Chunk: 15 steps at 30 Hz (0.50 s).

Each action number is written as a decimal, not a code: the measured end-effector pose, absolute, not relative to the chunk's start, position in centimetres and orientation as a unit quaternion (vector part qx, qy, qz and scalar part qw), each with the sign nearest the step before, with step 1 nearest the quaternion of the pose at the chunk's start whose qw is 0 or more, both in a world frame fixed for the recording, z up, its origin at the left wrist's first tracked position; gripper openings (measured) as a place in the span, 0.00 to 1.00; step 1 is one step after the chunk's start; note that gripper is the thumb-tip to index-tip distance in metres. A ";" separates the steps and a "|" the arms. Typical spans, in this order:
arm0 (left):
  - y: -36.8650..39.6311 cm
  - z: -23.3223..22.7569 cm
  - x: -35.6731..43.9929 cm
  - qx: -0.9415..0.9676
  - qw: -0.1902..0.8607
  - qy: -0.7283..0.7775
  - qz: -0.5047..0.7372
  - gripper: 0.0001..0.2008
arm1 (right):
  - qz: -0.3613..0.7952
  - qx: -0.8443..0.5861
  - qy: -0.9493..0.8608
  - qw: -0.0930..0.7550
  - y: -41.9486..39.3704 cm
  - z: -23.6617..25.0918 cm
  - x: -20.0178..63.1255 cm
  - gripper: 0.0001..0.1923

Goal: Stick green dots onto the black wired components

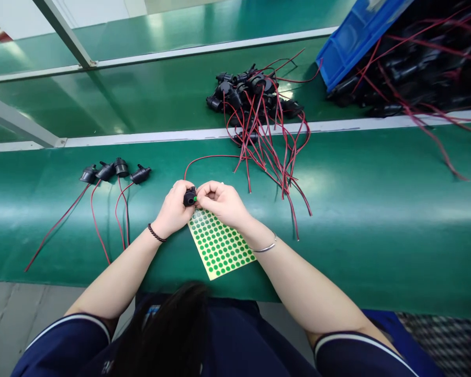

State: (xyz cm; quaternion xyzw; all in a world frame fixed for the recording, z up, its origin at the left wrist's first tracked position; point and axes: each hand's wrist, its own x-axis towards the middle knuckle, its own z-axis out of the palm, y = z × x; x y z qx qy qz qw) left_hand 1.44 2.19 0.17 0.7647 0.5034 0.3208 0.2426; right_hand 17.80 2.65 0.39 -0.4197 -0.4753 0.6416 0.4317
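While pinched: hands (198, 201) on part (189, 197)

— What carries everything here?

— A long green surface (377, 209) with a glossy sheen, running left to right. Pale metal strips (149, 136) divide it into lanes, and the farther green lane (141, 99) lies beyond the first strip.

— Anything standing over it?

— Grey metal frame bars (63, 31) slant across the upper left, one crossing low near the left edge.

— And the light?

— Bright from above: soft white glare patches sit on the green, strongest along the far lanes and toward the right.

— What about the floor?

— Grey floor (19, 309) shows at the lower left, below the near edge of the surface. At the upper right a blue plastic bin (353, 42) lies tipped on the far lane.
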 end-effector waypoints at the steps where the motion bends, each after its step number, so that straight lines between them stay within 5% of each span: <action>1: 2.2 0.2 1.4 0.766 0.242 0.502 0.320 0.14 | 0.641 -0.423 -0.474 0.430 2.7 0.4 17.8 0.05; 15: 2.3 -0.1 1.3 0.777 0.229 0.500 0.307 0.14 | 0.605 -0.457 -0.500 0.420 2.8 0.2 17.7 0.04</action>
